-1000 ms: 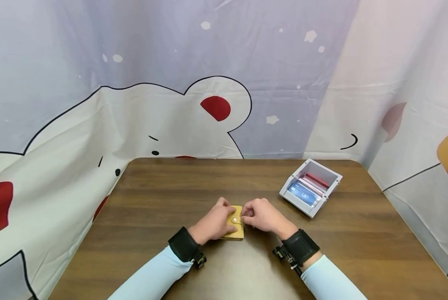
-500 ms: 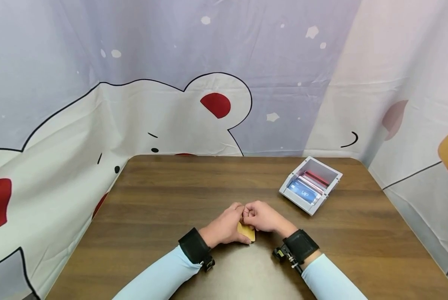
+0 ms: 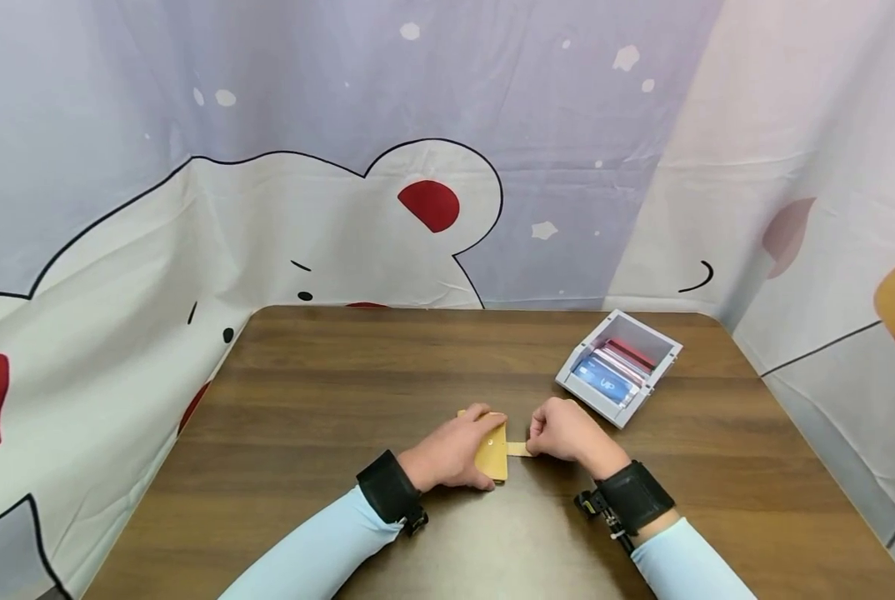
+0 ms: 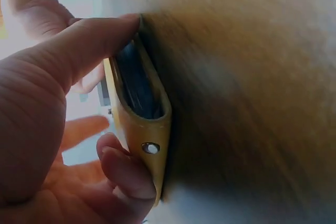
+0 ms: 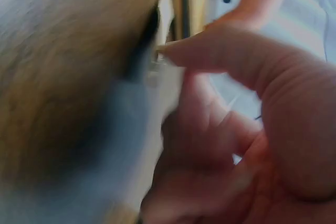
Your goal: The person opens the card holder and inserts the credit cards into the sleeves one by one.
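Note:
A small yellow wallet (image 3: 496, 460) lies on the wooden table, its strap (image 3: 518, 449) stretched out flat to the right. My left hand (image 3: 451, 450) grips the wallet across its width, thumb at the near edge and fingers at the far edge. In the left wrist view, the wallet (image 4: 157, 134) shows a metal snap and dark layers between its covers. My right hand (image 3: 565, 429) pinches the free end of the strap between thumb and fingers. The right wrist view is blurred, with the thumb (image 5: 210, 51) beside the wallet's edge (image 5: 198, 1).
A grey box (image 3: 588, 402) stands tilted at the back right, close beyond my right hand. Inside are a blue card (image 3: 605, 379) marked VIP and several red and white cards. A printed curtain (image 3: 327, 217) hangs behind the table (image 3: 342, 358).
The strap, snapped down a second ago, now extends off the wallet's right side. My right hand has pulled away rightward with it; my left hand and the wallet have shifted slightly right.

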Demonstrator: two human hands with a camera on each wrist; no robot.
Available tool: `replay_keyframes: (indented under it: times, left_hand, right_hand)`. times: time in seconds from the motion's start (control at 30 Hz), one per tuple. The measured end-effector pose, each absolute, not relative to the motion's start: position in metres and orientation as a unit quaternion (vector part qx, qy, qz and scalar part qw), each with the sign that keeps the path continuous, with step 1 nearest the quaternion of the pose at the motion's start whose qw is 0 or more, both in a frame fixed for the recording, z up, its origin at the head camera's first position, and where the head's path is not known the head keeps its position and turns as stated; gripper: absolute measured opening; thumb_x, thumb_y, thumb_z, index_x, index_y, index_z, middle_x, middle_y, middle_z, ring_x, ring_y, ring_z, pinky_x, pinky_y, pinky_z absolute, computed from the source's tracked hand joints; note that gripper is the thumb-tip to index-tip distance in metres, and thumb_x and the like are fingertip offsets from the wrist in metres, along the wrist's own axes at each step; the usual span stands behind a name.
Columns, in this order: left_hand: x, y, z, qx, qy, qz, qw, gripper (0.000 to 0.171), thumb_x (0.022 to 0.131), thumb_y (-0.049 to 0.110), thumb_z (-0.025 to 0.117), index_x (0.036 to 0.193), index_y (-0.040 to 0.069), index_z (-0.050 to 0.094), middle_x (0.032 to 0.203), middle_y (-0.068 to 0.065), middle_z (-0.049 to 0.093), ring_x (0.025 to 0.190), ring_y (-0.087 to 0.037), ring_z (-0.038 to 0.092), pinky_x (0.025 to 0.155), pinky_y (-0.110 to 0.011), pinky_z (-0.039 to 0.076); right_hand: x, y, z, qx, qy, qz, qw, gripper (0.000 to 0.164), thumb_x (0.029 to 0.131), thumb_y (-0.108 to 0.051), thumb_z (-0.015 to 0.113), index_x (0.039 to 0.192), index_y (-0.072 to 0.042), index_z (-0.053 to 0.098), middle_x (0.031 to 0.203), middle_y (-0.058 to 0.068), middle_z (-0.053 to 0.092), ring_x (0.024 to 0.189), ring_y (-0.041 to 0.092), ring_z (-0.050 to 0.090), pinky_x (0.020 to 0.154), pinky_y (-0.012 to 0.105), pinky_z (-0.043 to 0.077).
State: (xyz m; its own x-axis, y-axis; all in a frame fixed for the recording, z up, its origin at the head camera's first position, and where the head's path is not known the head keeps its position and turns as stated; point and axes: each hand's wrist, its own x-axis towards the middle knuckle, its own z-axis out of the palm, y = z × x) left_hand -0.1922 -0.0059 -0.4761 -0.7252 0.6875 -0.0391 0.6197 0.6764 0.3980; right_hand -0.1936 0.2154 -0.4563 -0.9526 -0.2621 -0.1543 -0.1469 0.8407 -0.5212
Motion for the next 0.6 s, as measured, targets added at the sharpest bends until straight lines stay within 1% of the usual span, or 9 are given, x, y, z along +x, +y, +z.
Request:
replay_keyframes:
  times: [0.07, 0.13, 0.27, 0.37, 0.5, 0.6]
  left_hand:
    - [-0.193, -0.008, -0.476, 0.365, 0.91, 0.173, 0.091, 0.083, 0.073, 0.038, 0.092, 0.146, 0.022, 0.055, 0.146, -0.01, 0.046, 0.107, -0.019, 0.059, 0.087, -0.026, 0.052]
    - [-0.194, -0.009, -0.476, 0.373, 0.909, 0.164, 0.089, 0.076, 0.074, 0.037, 0.09, 0.143, 0.026, 0.06, 0.145, -0.01, 0.046, 0.105, -0.018, 0.058, 0.085, -0.025, 0.052]
    - [-0.195, -0.01, -0.478, 0.383, 0.908, 0.148, 0.088, 0.07, 0.076, 0.038, 0.088, 0.141, 0.031, 0.062, 0.143, -0.011, 0.045, 0.103, -0.017, 0.057, 0.082, -0.024, 0.051]
    - [-0.195, -0.008, -0.478, 0.389, 0.906, 0.144, 0.086, 0.07, 0.078, 0.042, 0.087, 0.142, 0.031, 0.061, 0.145, -0.011, 0.044, 0.101, -0.017, 0.058, 0.082, -0.025, 0.051]
    - [-0.194, -0.005, -0.478, 0.389, 0.905, 0.153, 0.08, 0.07, 0.078, 0.048, 0.085, 0.141, 0.029, 0.06, 0.148, -0.011, 0.043, 0.099, -0.018, 0.06, 0.083, -0.026, 0.052]
    - [-0.194, -0.008, -0.475, 0.372, 0.904, 0.192, 0.08, 0.068, 0.078, 0.046, 0.085, 0.138, 0.028, 0.059, 0.149, -0.01, 0.042, 0.095, -0.016, 0.06, 0.08, -0.023, 0.052]
  right_hand:
    - [-0.193, 0.211, -0.455, -0.118, 0.961, -0.231, 0.097, 0.02, 0.068, -0.008, 0.081, 0.062, -0.017, 0.064, 0.059, -0.009, 0.057, 0.055, 0.01, 0.05, 0.055, 0.026, 0.041]
    - [-0.193, 0.206, -0.456, -0.13, 0.956, -0.242, 0.104, 0.019, 0.068, -0.004, 0.08, 0.066, -0.016, 0.065, 0.059, -0.008, 0.058, 0.053, 0.009, 0.053, 0.053, 0.026, 0.044]
    - [-0.194, 0.199, -0.459, -0.151, 0.939, -0.282, 0.126, 0.016, 0.075, 0.0, 0.074, 0.07, -0.013, 0.066, 0.057, -0.005, 0.06, 0.046, 0.007, 0.058, 0.048, 0.026, 0.049]
    - [-0.193, 0.199, -0.461, -0.144, 0.935, -0.295, 0.137, 0.019, 0.081, -0.003, 0.074, 0.068, -0.013, 0.066, 0.054, -0.006, 0.059, 0.043, 0.007, 0.06, 0.047, 0.026, 0.051]
    - [-0.195, 0.203, -0.463, -0.123, 0.93, -0.311, 0.154, 0.021, 0.083, -0.003, 0.077, 0.068, -0.013, 0.067, 0.053, -0.006, 0.058, 0.044, 0.007, 0.06, 0.049, 0.026, 0.052]
    - [-0.198, 0.204, -0.464, -0.117, 0.926, -0.318, 0.165, 0.019, 0.084, -0.004, 0.078, 0.069, -0.013, 0.069, 0.054, -0.006, 0.059, 0.045, 0.007, 0.059, 0.049, 0.026, 0.052]
